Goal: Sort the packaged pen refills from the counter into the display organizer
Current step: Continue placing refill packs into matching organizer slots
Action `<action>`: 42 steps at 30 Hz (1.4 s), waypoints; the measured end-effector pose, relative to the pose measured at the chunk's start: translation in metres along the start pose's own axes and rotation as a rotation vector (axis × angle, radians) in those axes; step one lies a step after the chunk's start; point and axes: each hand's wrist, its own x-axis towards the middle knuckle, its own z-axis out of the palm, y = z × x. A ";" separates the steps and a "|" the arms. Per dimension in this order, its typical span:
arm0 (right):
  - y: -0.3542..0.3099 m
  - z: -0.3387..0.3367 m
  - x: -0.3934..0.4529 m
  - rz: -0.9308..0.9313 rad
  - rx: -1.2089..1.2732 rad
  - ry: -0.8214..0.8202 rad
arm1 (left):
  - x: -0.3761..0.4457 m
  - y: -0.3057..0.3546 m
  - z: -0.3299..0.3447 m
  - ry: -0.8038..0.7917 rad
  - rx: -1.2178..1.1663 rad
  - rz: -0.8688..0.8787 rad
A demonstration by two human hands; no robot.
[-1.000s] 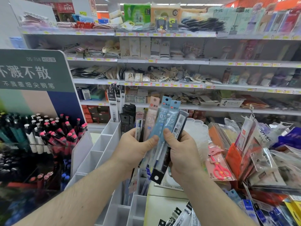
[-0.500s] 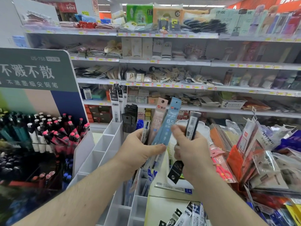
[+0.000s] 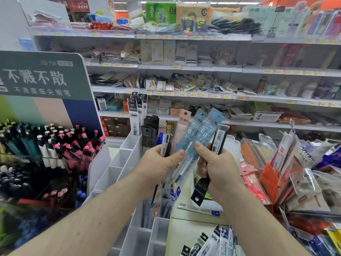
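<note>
My left hand (image 3: 156, 164) grips a fan of packaged pen refills: a pink packet (image 3: 181, 129), a blue "0.5" packet (image 3: 190, 136) and a narrow clear one (image 3: 164, 145). My right hand (image 3: 215, 167) holds a black refill packet (image 3: 212, 163) upright in its fingers, and its thumb pinches a second blue "0.5" packet (image 3: 207, 131). The white display organizer (image 3: 120, 161) with its open compartments stands just left of and below my hands. Black refill packets (image 3: 137, 115) stand in its back slots. More refill packets (image 3: 212, 242) lie on the counter at the bottom.
A pen display (image 3: 55, 150) with a green sign (image 3: 40, 76) fills the left. Hanging bagged goods and pink scissors (image 3: 255, 189) crowd the right. Store shelves (image 3: 184, 68) run across the back. A white boxed item (image 3: 198, 209) lies on the counter under my hands.
My right hand pulled the black packet away to the right, then came back to the bundle and now also pinches one blue packet. My left hand kept hold of the rest.
</note>
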 end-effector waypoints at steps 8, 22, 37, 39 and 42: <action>-0.005 0.002 0.002 0.002 -0.116 -0.047 | -0.007 0.012 -0.002 -0.117 0.073 -0.095; -0.010 -0.015 0.006 0.028 -0.141 -0.024 | -0.008 0.026 -0.009 -0.089 0.091 -0.081; 0.020 -0.009 -0.020 -0.131 -0.476 -0.138 | -0.014 0.058 -0.042 0.161 0.013 0.043; 0.038 -0.003 -0.027 -0.111 -0.548 -0.226 | -0.017 0.056 -0.043 0.152 0.004 0.025; 0.065 0.004 -0.025 -0.090 -0.660 -0.240 | -0.023 0.049 -0.045 0.133 -0.078 -0.006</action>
